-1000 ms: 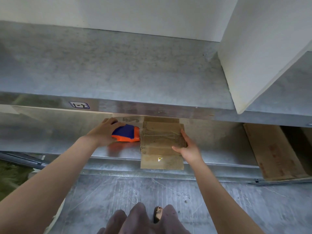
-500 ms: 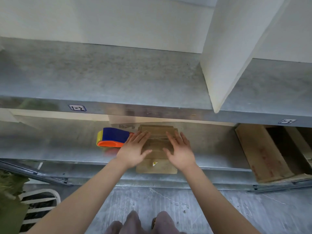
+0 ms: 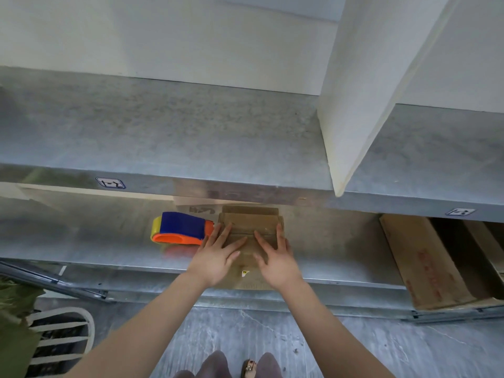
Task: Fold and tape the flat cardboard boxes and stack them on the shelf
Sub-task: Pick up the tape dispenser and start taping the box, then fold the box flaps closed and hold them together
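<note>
Left grip and right grip press flat, fingers straight, on the cardboard box. Above them, a sticker reads "1-2".

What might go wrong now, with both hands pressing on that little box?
The box seems to stick out past the shelf's front edge, so the left hand and right hand pressing down might tip it off. The tape gun lies close beside the left hand; a sideways move might knock it.

brown cardboard box, blue, orange and yellow tape dispenser, mottled grey metal shelf
</note>
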`<state>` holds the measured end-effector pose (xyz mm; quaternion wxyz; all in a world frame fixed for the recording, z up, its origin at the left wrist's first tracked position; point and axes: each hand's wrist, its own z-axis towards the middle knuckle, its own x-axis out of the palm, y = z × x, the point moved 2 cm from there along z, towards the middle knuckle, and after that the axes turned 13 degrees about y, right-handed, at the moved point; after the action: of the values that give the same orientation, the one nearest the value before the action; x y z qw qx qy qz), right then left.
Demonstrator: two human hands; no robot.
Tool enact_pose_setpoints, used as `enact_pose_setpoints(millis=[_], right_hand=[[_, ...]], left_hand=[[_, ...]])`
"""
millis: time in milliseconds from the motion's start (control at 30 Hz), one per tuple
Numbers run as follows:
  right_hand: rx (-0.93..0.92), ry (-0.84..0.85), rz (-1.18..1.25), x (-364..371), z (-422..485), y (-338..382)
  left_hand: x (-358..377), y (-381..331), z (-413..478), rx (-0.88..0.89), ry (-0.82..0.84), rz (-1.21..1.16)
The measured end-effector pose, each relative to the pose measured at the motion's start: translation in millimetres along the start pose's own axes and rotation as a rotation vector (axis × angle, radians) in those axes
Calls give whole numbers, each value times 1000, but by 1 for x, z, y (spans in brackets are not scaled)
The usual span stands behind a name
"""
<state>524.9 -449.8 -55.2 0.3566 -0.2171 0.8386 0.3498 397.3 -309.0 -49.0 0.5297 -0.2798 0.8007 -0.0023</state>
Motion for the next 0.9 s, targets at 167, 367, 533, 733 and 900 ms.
enact_pose_setpoints(millis=[167,367,533,733,900], right_hand=[[-104,-106,186,-17,-1,-13],[-48,-146,392,-17,-4,-26],[-4,-94,618,-9,-3,-24],[28,-231,505,-15,-10,-42],[48,-296,295,-24,-18,-52]], left_hand=[[-10,10,-8,21,-189,-217],[14,10,-14,-74,-31,-646],[14,6,-10,-104,-78,-962],[25,4,-19,-36,-34,-948],[-12,20,-1,56,-29,-566]])
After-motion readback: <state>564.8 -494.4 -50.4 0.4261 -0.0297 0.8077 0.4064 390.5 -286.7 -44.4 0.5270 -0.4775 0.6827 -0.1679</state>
